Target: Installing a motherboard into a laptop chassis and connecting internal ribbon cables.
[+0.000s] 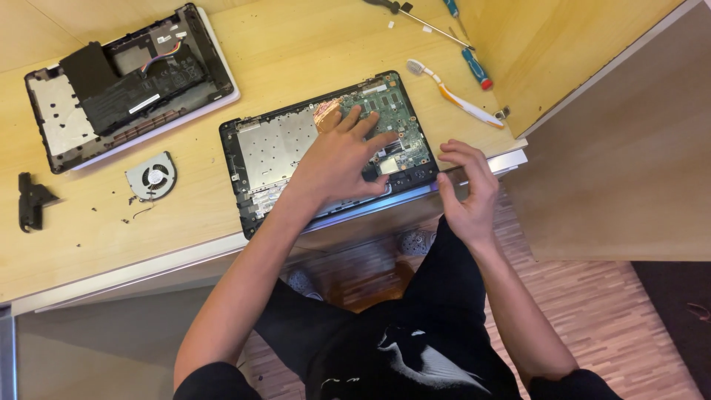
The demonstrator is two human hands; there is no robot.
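An opened laptop base (255,152) lies near the front edge of the wooden desk (96,222), its green circuit board (392,111) exposed on the right and a copper heat sink (326,115) near the top. My left hand (337,159) rests flat on the board with fingers spread, holding nothing. My right hand (466,189) hovers at the desk's front edge just right of the laptop, fingers curled and apart, empty.
A second opened laptop shell with a black battery (126,81) lies at the back left. A loose cooling fan (151,176), a black bracket (31,200), a toothbrush (452,92), screwdrivers (474,67) and small screws lie on the desk. A wooden cabinet panel (622,148) stands at right.
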